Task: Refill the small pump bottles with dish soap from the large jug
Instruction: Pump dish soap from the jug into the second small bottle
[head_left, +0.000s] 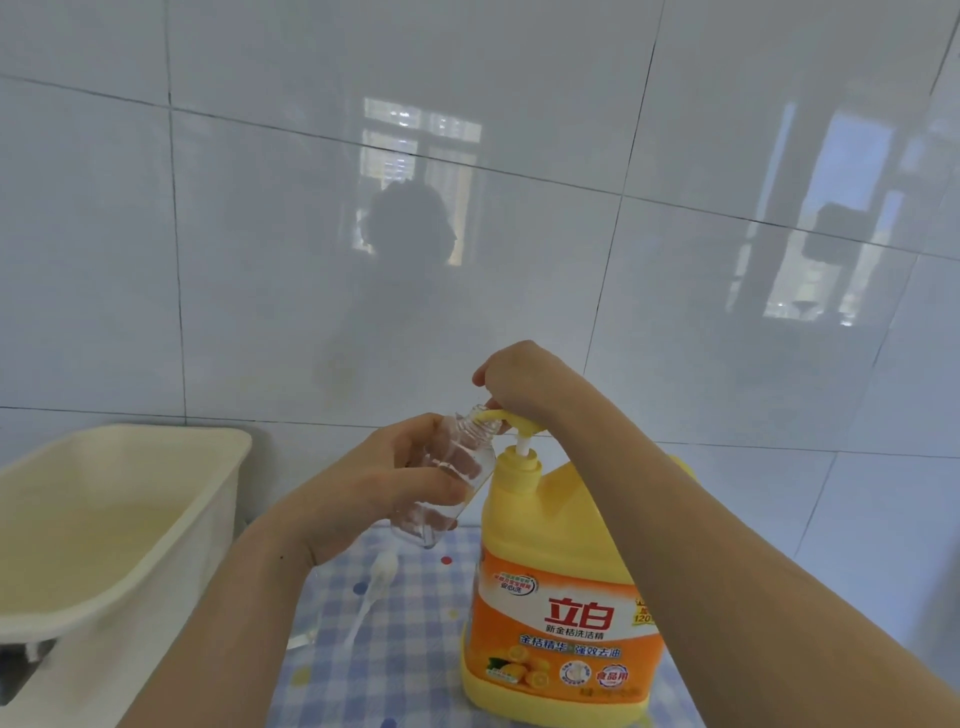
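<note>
— Where is the small bottle (451, 480)?

— In the left hand (382, 486). Fingers and thumb wrap round its clear body, and it is tilted with the open neck up against the spout of the yellow pump head (511, 419).

— And the right hand (519, 382)?

— On top of that pump head, just beyond the left hand's fingertips. Its fingers are bent and mostly hidden behind the back of the hand, so I cannot tell whether it grips the pump or only presses it.

— The jug (561, 597)?

— Upright, directly under the right hand and just right of the left one, on a checked cloth (410, 670).

— Anything else?

— A loose pump (375, 584) with its tube lies on the cloth below the left hand. A cream tub (156, 525) stands well to that hand's left. A tiled wall (260, 260) rises beyond both hands.
</note>
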